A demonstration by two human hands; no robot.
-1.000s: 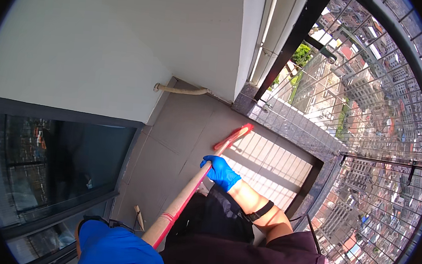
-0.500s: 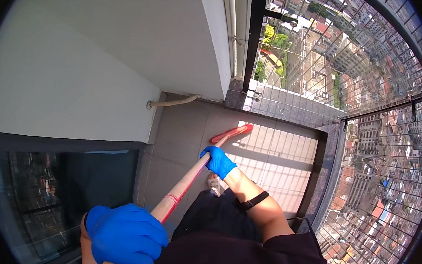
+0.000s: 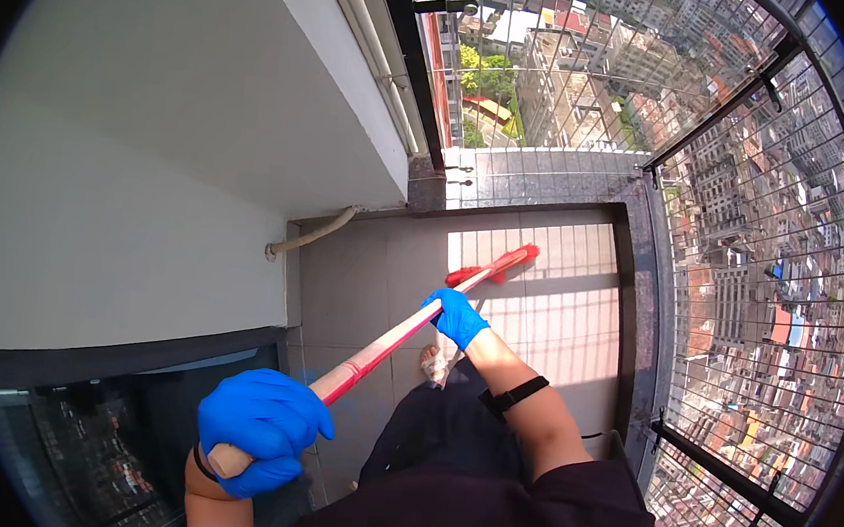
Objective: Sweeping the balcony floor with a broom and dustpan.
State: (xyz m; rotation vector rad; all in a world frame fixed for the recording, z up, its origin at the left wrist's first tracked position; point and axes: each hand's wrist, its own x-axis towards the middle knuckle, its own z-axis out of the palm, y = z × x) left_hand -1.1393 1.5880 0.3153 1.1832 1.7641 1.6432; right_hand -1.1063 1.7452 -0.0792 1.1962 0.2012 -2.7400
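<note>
Both my hands wear blue gloves and grip a long-handled broom (image 3: 390, 344) with a pale handle partly wrapped in red or pink. At the handle's upper end, close to my body, my left hand (image 3: 262, 425) is closed, and the blunt wooden tip pokes out below the fist. Farther down the shaft, my right hand (image 3: 457, 320) is wrapped round it. The broom's red head (image 3: 494, 267) is low over the tiled floor (image 3: 370, 279), in the sunlit patch ahead of my foot (image 3: 434, 363). Whether all its bristles touch the tiles is hard to tell.
Metal bars (image 3: 723, 260) enclose the balcony ahead and to the right, above a stone ledge (image 3: 540, 176); buildings show far below. On the left stand a white wall (image 3: 172, 141) and a dark glass pane (image 3: 115, 447). A pale hose (image 3: 314, 232) leaves the wall near the floor.
The broom head has moved right across the tiles into the sunlit patch. Both hands still hold the handle; its wooden end now shows more below my left fist. The view has shifted and tilted.
</note>
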